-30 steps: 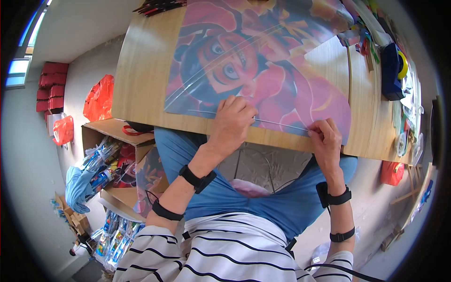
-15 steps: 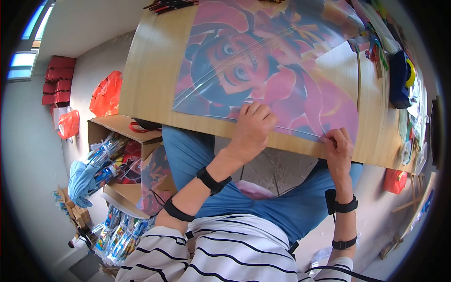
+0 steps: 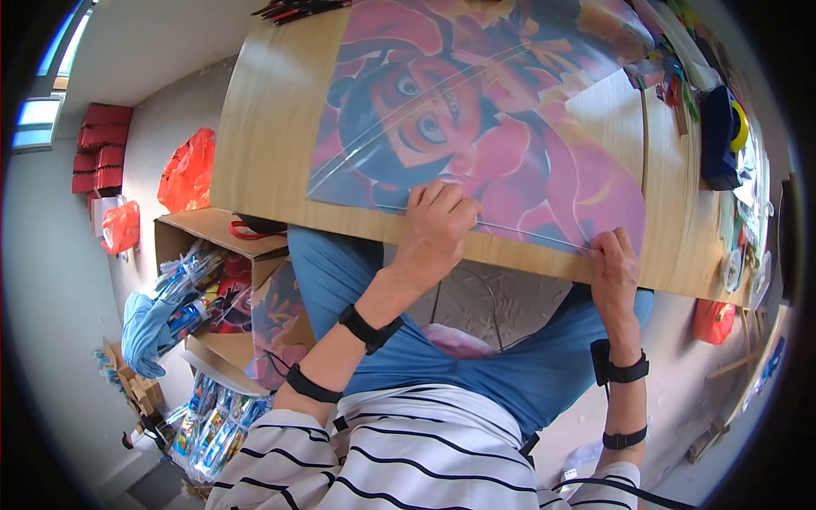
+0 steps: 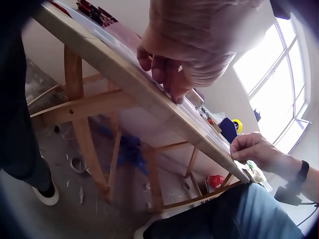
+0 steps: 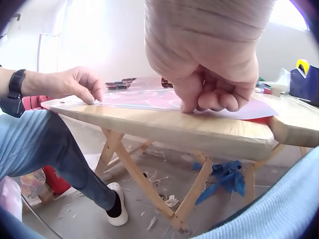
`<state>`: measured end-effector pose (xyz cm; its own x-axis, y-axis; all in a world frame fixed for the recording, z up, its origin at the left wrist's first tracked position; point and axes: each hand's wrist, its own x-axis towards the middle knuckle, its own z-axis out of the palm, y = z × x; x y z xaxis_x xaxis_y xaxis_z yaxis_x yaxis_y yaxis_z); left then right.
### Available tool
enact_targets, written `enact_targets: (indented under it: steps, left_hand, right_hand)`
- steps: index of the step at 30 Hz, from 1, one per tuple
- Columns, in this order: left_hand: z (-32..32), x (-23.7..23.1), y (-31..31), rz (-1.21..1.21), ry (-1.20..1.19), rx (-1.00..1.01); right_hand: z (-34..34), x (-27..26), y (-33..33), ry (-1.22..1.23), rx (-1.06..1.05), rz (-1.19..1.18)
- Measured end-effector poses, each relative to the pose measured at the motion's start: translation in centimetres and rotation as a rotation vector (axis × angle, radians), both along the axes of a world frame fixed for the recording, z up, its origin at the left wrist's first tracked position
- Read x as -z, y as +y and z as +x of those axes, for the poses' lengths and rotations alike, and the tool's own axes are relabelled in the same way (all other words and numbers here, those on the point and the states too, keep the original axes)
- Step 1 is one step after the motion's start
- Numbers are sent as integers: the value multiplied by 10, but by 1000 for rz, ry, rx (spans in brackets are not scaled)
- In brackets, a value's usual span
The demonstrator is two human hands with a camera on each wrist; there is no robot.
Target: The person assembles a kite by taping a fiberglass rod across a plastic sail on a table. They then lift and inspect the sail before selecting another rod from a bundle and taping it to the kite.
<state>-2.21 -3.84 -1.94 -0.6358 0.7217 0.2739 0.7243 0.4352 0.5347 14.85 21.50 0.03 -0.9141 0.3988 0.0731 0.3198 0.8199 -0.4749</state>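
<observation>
A large printed plastic sheet (image 3: 544, 183), with a pink and dark cartoon face, lies on the wooden table. Along its near edge runs a thin pale rod (image 3: 531, 232). My left hand (image 3: 440, 223) pinches the rod near the middle of that edge, and part of the rod shows on either side of it. Toward the sheet's right corner, my right hand (image 3: 616, 259) pinches the rod's end between thumb and fingers. In the right wrist view, the remaining fingers of the right hand (image 5: 207, 74) curl under at the table edge.
On the right of the table stands a blue tape dispenser (image 3: 721, 140) with yellow tape. Dark sticks (image 3: 297, 10) lie at the far left. An open cardboard box (image 3: 217, 234) holding wrapped packs stands left of my legs. Folding wooden legs (image 4: 84, 139) hold up the table.
The left hand shifts right along the sheet's near edge, then back left, ending farther from the right hand. My right hand moves slightly right toward the sheet's corner. The head view also shifts.
</observation>
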Motion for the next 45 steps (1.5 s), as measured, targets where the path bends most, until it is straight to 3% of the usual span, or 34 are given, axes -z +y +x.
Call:
enact_targets:
  steps: [31,34,37,45]
  left_hand:
    - [11,3,21,-2,33,24]
    - [13,-4,22,46,-50,9]
    - [18,0,29,99,20,18]
    - [18,4,25,18,39,47]
  right_hand:
    - [23,-2,19,-83,59,51]
    - [22,-2,19,-69,58,39]
    - [22,-2,18,-63,67,35]
    - [22,-1,18,-69,54,56]
